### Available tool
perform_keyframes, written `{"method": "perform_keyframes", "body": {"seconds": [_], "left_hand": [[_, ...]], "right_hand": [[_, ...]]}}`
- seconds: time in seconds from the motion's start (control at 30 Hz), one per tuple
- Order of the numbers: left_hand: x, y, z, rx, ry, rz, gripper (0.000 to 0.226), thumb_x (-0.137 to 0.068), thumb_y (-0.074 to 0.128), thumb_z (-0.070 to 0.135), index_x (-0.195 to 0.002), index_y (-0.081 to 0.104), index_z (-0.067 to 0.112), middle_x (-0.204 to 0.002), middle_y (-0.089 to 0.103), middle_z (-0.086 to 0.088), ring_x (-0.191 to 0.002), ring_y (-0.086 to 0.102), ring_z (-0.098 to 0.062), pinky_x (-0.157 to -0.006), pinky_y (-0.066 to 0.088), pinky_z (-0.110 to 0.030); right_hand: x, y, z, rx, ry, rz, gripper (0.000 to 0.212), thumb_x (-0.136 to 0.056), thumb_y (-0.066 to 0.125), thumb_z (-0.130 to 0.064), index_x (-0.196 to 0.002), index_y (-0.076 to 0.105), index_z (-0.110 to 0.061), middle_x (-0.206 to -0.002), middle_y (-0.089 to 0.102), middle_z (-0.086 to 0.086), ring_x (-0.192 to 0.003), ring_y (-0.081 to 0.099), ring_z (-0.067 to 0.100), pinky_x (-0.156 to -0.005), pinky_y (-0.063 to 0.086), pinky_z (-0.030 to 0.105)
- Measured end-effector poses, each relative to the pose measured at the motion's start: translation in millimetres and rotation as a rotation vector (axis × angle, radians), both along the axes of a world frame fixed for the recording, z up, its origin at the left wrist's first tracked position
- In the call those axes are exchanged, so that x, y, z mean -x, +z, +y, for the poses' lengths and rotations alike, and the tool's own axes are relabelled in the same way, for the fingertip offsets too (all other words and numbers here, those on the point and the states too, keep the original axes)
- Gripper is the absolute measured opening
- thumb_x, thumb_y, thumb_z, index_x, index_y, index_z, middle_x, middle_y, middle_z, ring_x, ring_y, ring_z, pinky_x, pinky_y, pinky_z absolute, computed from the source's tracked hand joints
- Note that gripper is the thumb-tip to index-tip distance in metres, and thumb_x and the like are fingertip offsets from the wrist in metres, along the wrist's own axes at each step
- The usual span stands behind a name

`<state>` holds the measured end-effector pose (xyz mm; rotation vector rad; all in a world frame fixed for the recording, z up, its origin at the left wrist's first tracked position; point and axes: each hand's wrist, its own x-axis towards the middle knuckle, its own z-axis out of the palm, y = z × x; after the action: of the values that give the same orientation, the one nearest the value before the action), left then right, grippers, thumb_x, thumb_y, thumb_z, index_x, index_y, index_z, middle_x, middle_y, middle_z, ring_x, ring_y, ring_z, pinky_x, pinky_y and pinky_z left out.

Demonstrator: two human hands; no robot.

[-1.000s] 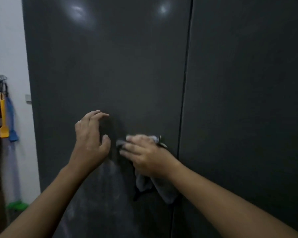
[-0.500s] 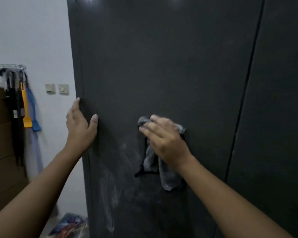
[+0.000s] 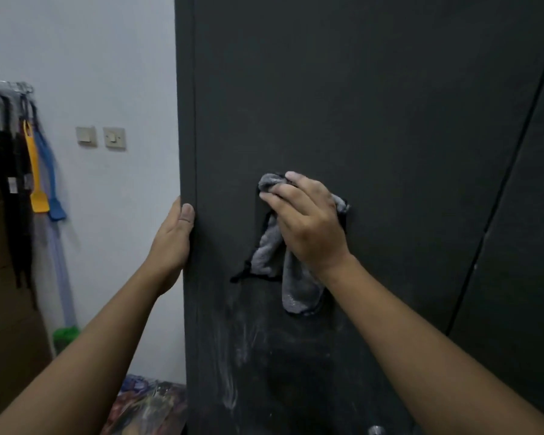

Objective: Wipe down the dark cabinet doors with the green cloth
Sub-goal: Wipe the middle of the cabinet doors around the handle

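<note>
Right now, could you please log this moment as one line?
right hand: holds cloth on door | left hand: grips cabinet edge | smears: below cloth

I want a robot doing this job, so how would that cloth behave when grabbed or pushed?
Probably floppy: the cloth droops in loose folds below the right hand holding it against the cabinet door. Likely light, since one hand pins it. Its fuzzy pile suggests grip, not slip.
</note>
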<state>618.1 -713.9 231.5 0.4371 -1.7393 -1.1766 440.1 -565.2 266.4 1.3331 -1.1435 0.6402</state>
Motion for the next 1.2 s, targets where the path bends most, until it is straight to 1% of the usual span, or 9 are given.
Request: {"method": "perform_keyframes", "body": {"seconds": [0.17,0.3,0.4,0.53,0.7,0.83,1.07,1.13,1.2], "left_hand": [[-2,-4,-11,-0.069,-0.127,0.067,0.041,-0.109,0.029,0.034,-0.145,0.045,0.027,-0.136,0.058,0.013,-0.124,0.054,-0.003,-0.108,0.042,-0.03],[-4,-7,-20,-0.05,-0.159,0.047,0.04,-0.109,0.03,0.031,-0.147,0.043,0.03,-0.139,0.055,0.015,-0.129,0.051,-0.005,-0.113,0.039,-0.037],[-4,-9,-23,-0.007,-0.141,0.028,0.041,-0.108,0.031,0.033,-0.149,0.04,0.032,-0.143,0.051,0.015,-0.132,0.047,-0.006,-0.114,0.037,-0.039],[-5,-8,-20,0.02,-0.121,0.037,0.042,-0.109,0.032,0.027,-0.15,0.038,0.033,-0.144,0.05,0.017,-0.132,0.046,-0.001,-0.115,0.036,-0.033],[-7,-6,-25,-0.004,-0.168,0.035,0.042,-0.108,0.034,0.022,-0.148,0.041,0.032,-0.141,0.054,0.015,-0.13,0.049,-0.003,-0.114,0.038,-0.035],[-8,-5,-27,-0.074,-0.265,0.068,0.041,-0.108,0.033,0.018,-0.146,0.045,0.027,-0.138,0.059,0.006,-0.128,0.055,-0.012,-0.112,0.041,-0.042],[-12,-4,-26,-0.088,-0.314,0.064,0.042,-0.108,0.032,0.017,-0.147,0.043,0.026,-0.14,0.057,0.009,-0.13,0.052,-0.009,-0.114,0.037,-0.04],[-14,-4,-25,-0.094,-0.286,0.061,0.042,-0.108,0.032,0.018,-0.147,0.044,0.03,-0.138,0.058,0.015,-0.126,0.054,-0.003,-0.11,0.042,-0.033],[-18,-12,-22,-0.121,-0.236,0.028,0.043,-0.108,0.032,0.017,-0.146,0.045,0.035,-0.131,0.061,0.02,-0.119,0.057,0.002,-0.1,0.049,-0.025]], "right_hand": [[-15,-52,-16,-0.184,0.004,0.106,0.025,-0.1,0.057,-0.008,-0.121,0.071,-0.012,-0.125,0.067,0.005,-0.125,0.058,0.03,-0.103,0.045,0.046],[-17,-117,-7,-0.502,-0.143,0.292,0.044,-0.092,0.053,-0.019,-0.135,0.06,-0.019,-0.137,0.059,0.001,-0.134,0.044,0.027,-0.113,0.028,0.041],[-12,-138,5,-0.624,-0.23,0.421,0.051,-0.09,0.054,-0.023,-0.141,0.052,-0.023,-0.14,0.055,-0.004,-0.134,0.045,0.022,-0.114,0.027,0.039],[-9,-106,4,-0.507,-0.185,0.461,0.037,-0.102,0.042,-0.017,-0.135,0.059,-0.024,-0.134,0.06,-0.004,-0.125,0.053,0.021,-0.104,0.037,0.038],[-23,-27,-28,-0.075,-0.158,0.106,0.033,-0.105,0.045,-0.016,-0.13,0.065,-0.02,-0.13,0.064,0.0,-0.125,0.05,0.023,-0.103,0.039,0.04],[-40,-18,-52,0.047,-0.134,-0.006,0.032,-0.105,0.045,-0.016,-0.127,0.067,-0.02,-0.128,0.066,-0.002,-0.125,0.052,0.021,-0.107,0.036,0.037],[-33,-79,-37,-0.416,-0.11,0.265,0.037,-0.093,0.058,-0.011,-0.129,0.065,-0.016,-0.133,0.062,0.003,-0.13,0.045,0.026,-0.112,0.026,0.04],[-34,-106,-32,-0.577,-0.15,0.358,0.045,-0.089,0.062,-0.012,-0.133,0.062,-0.018,-0.136,0.059,0.0,-0.132,0.046,0.025,-0.113,0.026,0.04],[-30,-112,-29,-0.635,-0.151,0.448,0.041,-0.091,0.059,-0.013,-0.131,0.063,-0.022,-0.133,0.06,-0.004,-0.13,0.051,0.022,-0.11,0.033,0.039]]}}
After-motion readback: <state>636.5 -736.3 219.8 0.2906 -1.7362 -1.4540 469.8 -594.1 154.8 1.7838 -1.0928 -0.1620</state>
